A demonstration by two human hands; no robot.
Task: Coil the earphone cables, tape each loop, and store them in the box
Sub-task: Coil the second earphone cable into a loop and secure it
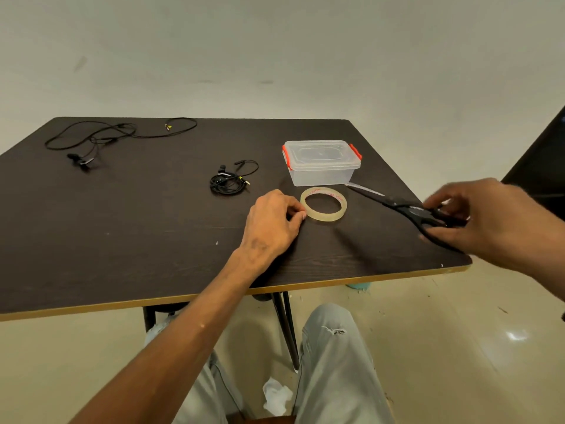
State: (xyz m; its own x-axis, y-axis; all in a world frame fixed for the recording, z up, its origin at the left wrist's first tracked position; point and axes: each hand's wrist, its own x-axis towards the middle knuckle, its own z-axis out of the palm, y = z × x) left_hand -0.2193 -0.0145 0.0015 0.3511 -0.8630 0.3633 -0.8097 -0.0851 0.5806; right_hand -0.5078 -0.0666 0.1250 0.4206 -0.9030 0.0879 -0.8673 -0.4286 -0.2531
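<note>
A: Count it for me, nearest first.

B: Two hands. The left hand (272,223) rests on the dark table (153,240) with its fingers curled, thumb and fingertips touching the near-left rim of one roll of clear tape (323,204); whether it truly pinches the roll I cannot tell. The right hand (477,220) is blurred, its fingers bent round the handles of one pair of black scissors (406,206), gripping them near the table's right corner.

A: And the blades?

B: They point away and to the left, tip lying just beside the near-right corner of the box.

A: How many boxes?

B: One clear plastic box (321,163), lid on, with an orange clasp at each end. It stands just beyond the tape roll, close but apart from it.

A: Earphones?

B: Two sets, both black. The coiled earphones (229,180) lie left of the box, mid-table, wound into a loose small bundle with one loop of cable and a plug straying out to the right. The loose earphones (101,139) sprawl at the far left corner, cable spread in wide open loops, buds lying toward the near side.

A: Room to work?

B: A broad bare stretch of tabletop runs between the left hand and the left edge. The scissors sit close to the right edge. The near edge, trimmed in a pale strip, crosses above the person's knees
</note>
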